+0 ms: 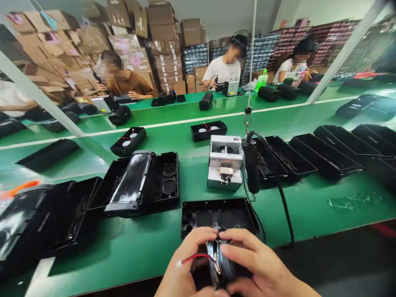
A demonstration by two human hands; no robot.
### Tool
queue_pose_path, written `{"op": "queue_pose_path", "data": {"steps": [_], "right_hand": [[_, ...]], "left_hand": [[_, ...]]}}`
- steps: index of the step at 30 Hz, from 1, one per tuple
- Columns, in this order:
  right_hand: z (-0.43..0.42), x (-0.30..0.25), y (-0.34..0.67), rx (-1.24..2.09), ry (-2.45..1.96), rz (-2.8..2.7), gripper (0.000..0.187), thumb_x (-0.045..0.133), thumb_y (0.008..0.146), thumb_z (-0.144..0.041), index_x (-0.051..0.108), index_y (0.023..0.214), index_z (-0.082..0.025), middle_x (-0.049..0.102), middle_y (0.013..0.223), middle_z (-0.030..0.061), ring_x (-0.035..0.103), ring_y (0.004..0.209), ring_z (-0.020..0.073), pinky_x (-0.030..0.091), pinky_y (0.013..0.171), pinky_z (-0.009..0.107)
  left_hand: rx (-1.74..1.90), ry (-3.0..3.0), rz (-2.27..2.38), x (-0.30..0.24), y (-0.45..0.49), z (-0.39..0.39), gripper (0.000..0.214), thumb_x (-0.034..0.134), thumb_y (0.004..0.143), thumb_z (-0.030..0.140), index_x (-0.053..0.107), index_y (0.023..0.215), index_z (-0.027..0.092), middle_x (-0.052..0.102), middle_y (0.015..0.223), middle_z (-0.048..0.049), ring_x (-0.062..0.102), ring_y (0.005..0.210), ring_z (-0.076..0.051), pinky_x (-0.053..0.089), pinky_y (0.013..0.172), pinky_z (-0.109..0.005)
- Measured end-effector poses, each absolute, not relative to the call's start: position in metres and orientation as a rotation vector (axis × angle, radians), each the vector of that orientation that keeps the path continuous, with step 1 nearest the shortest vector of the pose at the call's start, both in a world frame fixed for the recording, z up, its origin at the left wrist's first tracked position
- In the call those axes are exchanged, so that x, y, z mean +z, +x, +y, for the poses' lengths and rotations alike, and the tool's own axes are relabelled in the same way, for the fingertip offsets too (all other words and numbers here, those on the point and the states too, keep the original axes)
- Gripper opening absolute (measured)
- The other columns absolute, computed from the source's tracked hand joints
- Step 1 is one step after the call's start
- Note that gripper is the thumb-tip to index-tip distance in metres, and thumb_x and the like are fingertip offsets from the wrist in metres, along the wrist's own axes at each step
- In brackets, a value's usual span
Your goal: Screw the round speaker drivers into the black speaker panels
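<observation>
My left hand [188, 260] and my right hand [258, 264] are both closed around a round metal speaker driver [227, 264], held on edge at the bottom of the view. A red and black wire [198, 256] with a white plug runs from it across my left fingers. Its lower part is partly hidden by my thumbs. Just beyond my fingertips lies an open black speaker housing [219, 212] with two round grilles inside. Behind the housing stands a white and grey screw feeder [225, 165]. An electric screwdriver [251, 165] hangs from a hook beside it.
Black housings [324, 156] line the right, and a clear-covered speaker [131, 183] rests across housings on the left. Two housings with drivers [208, 130] lie farther back. A black cable [286, 214] crosses the green table [139, 251]. Several people sit opposite, before stacked cartons [167, 62].
</observation>
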State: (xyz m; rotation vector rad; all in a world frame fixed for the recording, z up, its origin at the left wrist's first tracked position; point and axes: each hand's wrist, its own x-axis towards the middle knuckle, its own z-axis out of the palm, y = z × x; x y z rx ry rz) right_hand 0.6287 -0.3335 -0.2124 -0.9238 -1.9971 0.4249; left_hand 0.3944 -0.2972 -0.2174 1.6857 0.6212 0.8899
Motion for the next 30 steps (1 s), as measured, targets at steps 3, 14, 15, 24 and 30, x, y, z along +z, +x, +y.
{"op": "queue_pose_path", "data": {"steps": [3,14,15,24,30], "right_hand": [[-0.332,-0.207,0.643,0.530,-0.985,-2.004,0.037,0.055,0.110,-0.047,0.055,0.143,-0.030,0.067,0.129,0.0095,0.072,0.118,0.0185,0.065,0.098,0.027],[-0.262,-0.193,0.689,0.480,-1.446,-2.570,0.049,0.073,0.095,-0.014,0.057,0.140,-0.028,0.072,0.129,0.0064,0.075,0.108,0.0272,0.065,0.087,0.044],[-0.260,-0.195,0.687,0.468,-1.448,-2.619,0.051,0.075,0.094,-0.014,0.058,0.141,-0.027,0.072,0.128,0.0069,0.075,0.106,0.0280,0.065,0.085,0.044],[-0.253,-0.199,0.684,0.390,-1.455,-2.741,0.062,0.088,0.086,-0.020,0.059,0.141,-0.023,0.074,0.121,0.0055,0.077,0.095,0.0264,0.064,0.070,0.040],[-0.254,-0.198,0.682,0.355,-1.466,-2.753,0.063,0.092,0.085,-0.025,0.059,0.139,-0.020,0.073,0.115,0.0040,0.076,0.089,0.0252,0.062,0.065,0.041]], "left_hand": [[0.945,1.929,0.719,-0.223,0.387,-0.294,0.084,0.084,0.083,0.067,0.052,0.155,0.038,0.054,0.159,-0.0189,0.070,0.131,-0.037,0.072,0.081,-0.038],[0.935,2.388,1.265,-0.272,0.359,-0.263,0.072,0.075,0.097,0.044,0.045,0.159,0.025,0.045,0.167,-0.0196,0.052,0.150,-0.038,0.057,0.114,-0.058],[0.914,2.399,1.261,-0.275,0.360,-0.261,0.066,0.073,0.099,0.038,0.047,0.157,0.025,0.046,0.166,-0.0192,0.053,0.150,-0.037,0.057,0.114,-0.056],[0.877,2.358,1.239,-0.277,0.361,-0.258,0.057,0.070,0.099,0.025,0.051,0.152,0.022,0.046,0.166,-0.0183,0.052,0.150,-0.033,0.056,0.115,-0.051],[0.890,2.360,1.232,-0.276,0.360,-0.258,0.054,0.070,0.098,0.024,0.053,0.149,0.020,0.048,0.164,-0.0187,0.054,0.148,-0.033,0.056,0.115,-0.049]]}}
